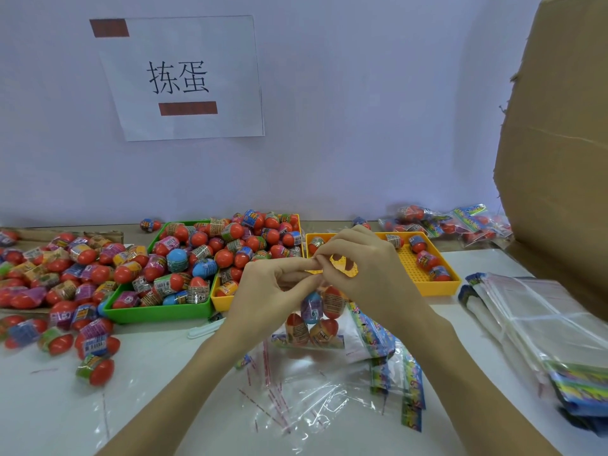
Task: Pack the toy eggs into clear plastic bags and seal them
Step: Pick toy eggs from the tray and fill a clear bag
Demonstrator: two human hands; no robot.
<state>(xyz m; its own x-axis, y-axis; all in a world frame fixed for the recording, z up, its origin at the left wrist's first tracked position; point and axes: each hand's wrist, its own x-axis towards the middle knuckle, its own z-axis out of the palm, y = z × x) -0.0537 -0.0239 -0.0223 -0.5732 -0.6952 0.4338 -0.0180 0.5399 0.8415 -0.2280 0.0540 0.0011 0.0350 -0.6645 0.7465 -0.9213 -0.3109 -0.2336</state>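
Clear plastic bag of red toy eggs [316, 320] hanging straight below left hand [263, 291] and right hand [358, 268], both pinching its top edge together.

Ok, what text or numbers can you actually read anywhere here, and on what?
"拣蛋": white paper sign on the wall.
"6+": label of a toy egg in the green tray.
"6+": blue egg in the held bag.
Red bars on the sign, other egg labels and bag headers: too blurred to read.
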